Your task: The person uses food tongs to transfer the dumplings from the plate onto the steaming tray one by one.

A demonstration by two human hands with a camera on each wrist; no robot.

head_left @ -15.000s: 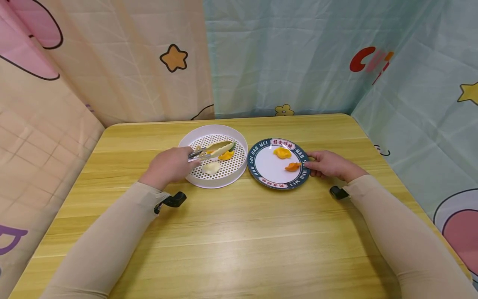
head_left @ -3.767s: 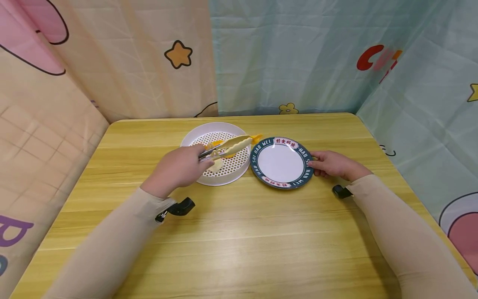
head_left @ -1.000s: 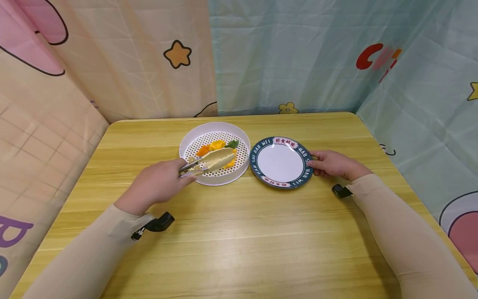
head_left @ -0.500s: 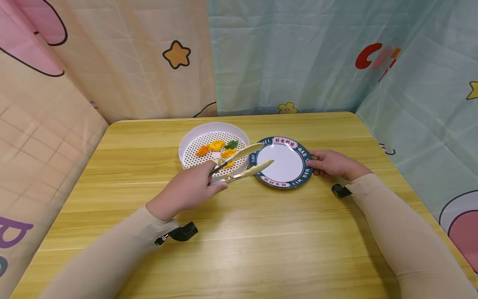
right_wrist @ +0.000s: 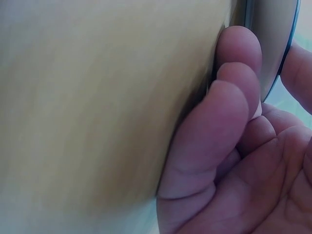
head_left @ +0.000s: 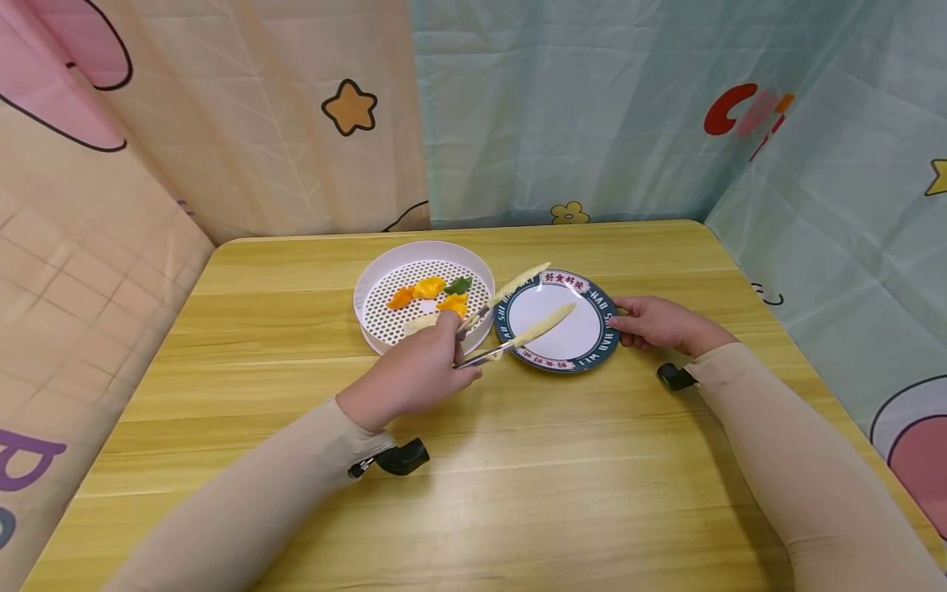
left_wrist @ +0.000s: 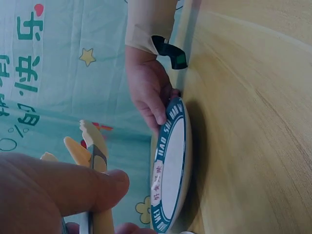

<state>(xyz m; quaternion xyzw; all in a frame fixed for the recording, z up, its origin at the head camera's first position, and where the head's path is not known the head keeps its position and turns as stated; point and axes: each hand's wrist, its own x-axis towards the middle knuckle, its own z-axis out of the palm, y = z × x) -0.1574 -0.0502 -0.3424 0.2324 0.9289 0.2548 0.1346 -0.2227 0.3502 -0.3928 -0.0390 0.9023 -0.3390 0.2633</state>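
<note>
My left hand (head_left: 410,366) grips a pair of tongs (head_left: 543,325) with pale, scalloped ends. The two arms of the tongs stand spread apart above the left part of the plate (head_left: 584,330), and the head view shows nothing between them. My right hand (head_left: 654,325) pinches the plate's right rim, thumb on top and fingers (right_wrist: 239,48) curled beneath. Left of the plate is a white, perforated round basket (head_left: 370,288). It contains dumpling-like pieces: an orange one (head_left: 401,298), yellow ones (head_left: 429,287), a green one (head_left: 459,285) and a pale one (head_left: 419,324), partly behind my left hand.
Plate and basket sit close together toward the back of a wooden table (head_left: 518,477). A patterned curtain (head_left: 592,123) hangs behind the table's back edge and along both sides.
Earlier, two pieces lay on the plate; now its visible surface is bare. The tongs held a yellow piece near the basket's edge, then moved right, spreading, over the plate. The right hand stayed put.
</note>
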